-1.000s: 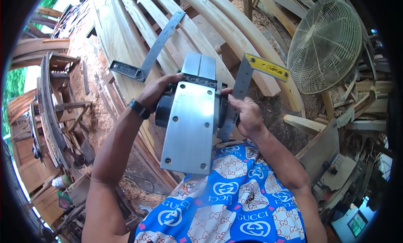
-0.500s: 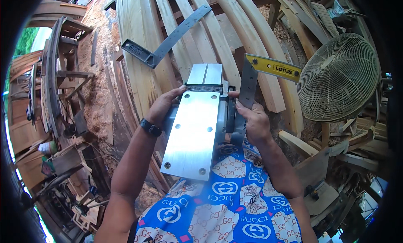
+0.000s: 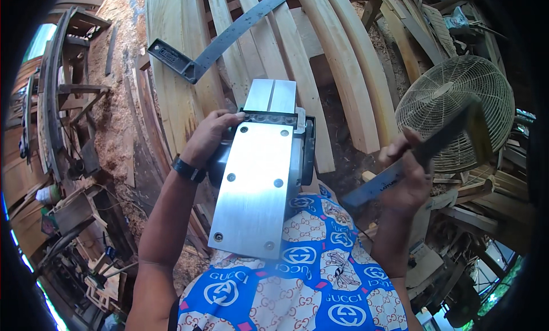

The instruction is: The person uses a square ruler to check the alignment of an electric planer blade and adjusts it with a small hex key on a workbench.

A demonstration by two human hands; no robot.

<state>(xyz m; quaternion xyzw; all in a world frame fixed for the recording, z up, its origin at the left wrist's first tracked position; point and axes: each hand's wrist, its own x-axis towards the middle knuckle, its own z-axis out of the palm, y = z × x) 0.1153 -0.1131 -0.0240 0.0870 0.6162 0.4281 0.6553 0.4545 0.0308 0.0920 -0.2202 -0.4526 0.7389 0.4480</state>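
While the left hand [image 3: 209,137] gripped the side of the electric hand planer [image 3: 251,185], the right hand [image 3: 407,179] held the yellow-handled try square [image 3: 441,142] by its metal blade. The planer was upside down in front of the person's shirt [image 3: 306,234], with its shiny flat bottom facing up. I could not tell if anything held it up from below. The left fingers were wrapped on the planer, with a fingertip right beside the cutter slot [image 3: 269,120]. The right fingers were curled around the square, well apart from the planer, and both looked blurry.

Past the planer, a dark-handled try square [image 3: 235,34] lay across the long wooden boards [image 3: 340,68], its handle near their left edge. A round wire fan [image 3: 440,90] stood behind the yellow-handled one.

To hold things well, it seemed best to keep the planer steady, keep every fingertip out of the slot, and not bump the square's straight edge on anything hard.
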